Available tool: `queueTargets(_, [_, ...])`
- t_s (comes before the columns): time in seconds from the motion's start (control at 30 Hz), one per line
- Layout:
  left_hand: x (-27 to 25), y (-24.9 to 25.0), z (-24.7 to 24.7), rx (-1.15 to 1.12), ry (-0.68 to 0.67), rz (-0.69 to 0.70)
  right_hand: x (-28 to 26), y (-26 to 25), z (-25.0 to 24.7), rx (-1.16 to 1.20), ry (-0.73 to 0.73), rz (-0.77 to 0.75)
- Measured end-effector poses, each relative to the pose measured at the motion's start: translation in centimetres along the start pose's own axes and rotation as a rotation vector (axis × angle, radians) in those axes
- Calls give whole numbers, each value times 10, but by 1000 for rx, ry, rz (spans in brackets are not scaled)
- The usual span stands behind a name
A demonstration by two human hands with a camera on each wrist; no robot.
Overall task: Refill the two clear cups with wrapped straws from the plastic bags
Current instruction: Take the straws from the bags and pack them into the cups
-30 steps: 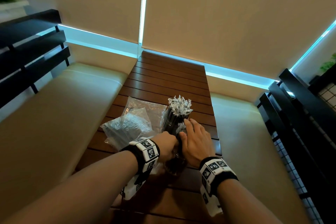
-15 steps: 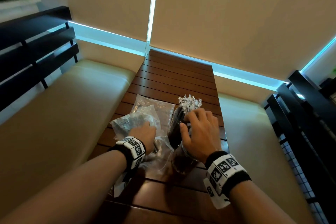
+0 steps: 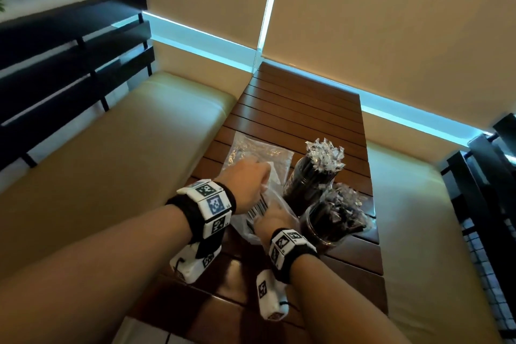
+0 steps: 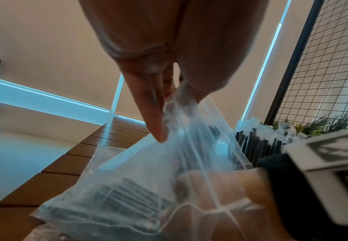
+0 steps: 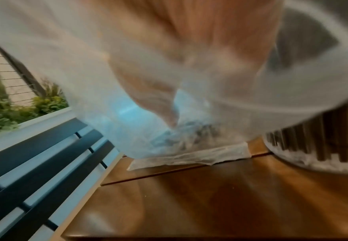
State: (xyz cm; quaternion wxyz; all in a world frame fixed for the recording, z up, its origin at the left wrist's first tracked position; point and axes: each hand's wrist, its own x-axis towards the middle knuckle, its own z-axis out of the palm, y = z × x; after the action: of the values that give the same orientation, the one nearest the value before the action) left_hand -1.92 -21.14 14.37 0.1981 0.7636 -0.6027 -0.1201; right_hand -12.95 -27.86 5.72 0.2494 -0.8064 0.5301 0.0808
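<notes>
The right hand (image 3: 275, 213) is sitting nearest the viewer on the brown slatted counter (image 3: 307, 109), reaching inside the mouth of a clear plastic bag (image 3: 258, 209). The left-wrist view is showing its fingers (image 4: 216, 181) loosely curled behind the film, though whether they are grasping anything in there I cannot tell; the right-wrist view is blurred and is giving only skin seen through cloudy plastic. Just to its left and a little farther on, the left hand (image 3: 245, 184) is pinching the upper edge of that same bag between thumb and fingers (image 4: 152, 117), holding the film gathered and lifted off the counter. A barcode label is showing through the plastic between the two hands.

Immediately right of the right hand, the nearer clear cup (image 3: 332, 222) is standing upright on the counter, packed with dark wrapped straws (image 3: 340, 209) whose crinkled wrapper ends are poking above the rim. Touching it on the far side, the second clear cup (image 3: 304, 187) is also standing upright and full, its own dark straws topped by a silvery tuft of wrapper ends.

Beyond the left hand, another plastic bag (image 3: 251, 149) is lying flat on the slats, left of the far cup. Cream cushioned benches (image 3: 125, 148) are flanking the counter on both sides, with a black slatted rail (image 3: 69, 58) behind the left one and beige blinds (image 3: 391, 22) closing the far end, a bluish strip of light glowing beneath them.
</notes>
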Motion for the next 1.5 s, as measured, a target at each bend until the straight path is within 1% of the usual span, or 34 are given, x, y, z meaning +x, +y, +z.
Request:
queueTargets(0.07, [-7,2,-3,-16,-28,25,10,0,7,5,-47,32])
queueTargets(0.2, [-13,3,-8,-38,-23,48,16,-10,16,-57,-155,18])
queueTargets(0.3, [-16,-4,-12,-36,-11,41,17,-14,17,-104,-150,-9])
queueTargets(0.43, [-19,-10,-12,-55,16,39,12,-18,9,-195,-191,8])
queueTargets(0.5, [-19,-11,-12,-56,23,46,11,-18,5,-221,-180,3])
queueTargets(0.63, [-16,-12,-10,-55,38,50,2,-15,0,-243,-101,22])
queueTargets(0.73, [-13,-14,-8,-49,42,44,-2,-21,-9,-277,-86,30])
queueTargets(0.8, [-10,-14,-5,-44,36,26,-8,-24,-19,-297,-76,-4])
queueTargets(0.93, [4,-12,1,-90,62,-55,-22,-22,-45,-345,-23,-158])
queueTargets(1.07, [20,0,5,-94,44,-132,-49,-10,-85,-373,-29,-203])
queueTargets(1.2, [32,9,11,-63,21,-178,-85,19,-136,-450,-54,-217])
queueTargets(1.27, [35,10,16,-20,-17,-213,-106,36,-159,-408,-73,-227])
queueTargets(1.37, [33,13,24,48,-130,-254,-137,53,-188,-280,-35,-241])
queueTargets(1.43, [28,18,26,71,-207,-241,-147,58,-199,-199,34,-257])
queueTargets(1.5, [23,34,20,91,-257,-181,-143,56,-199,-107,171,-283])
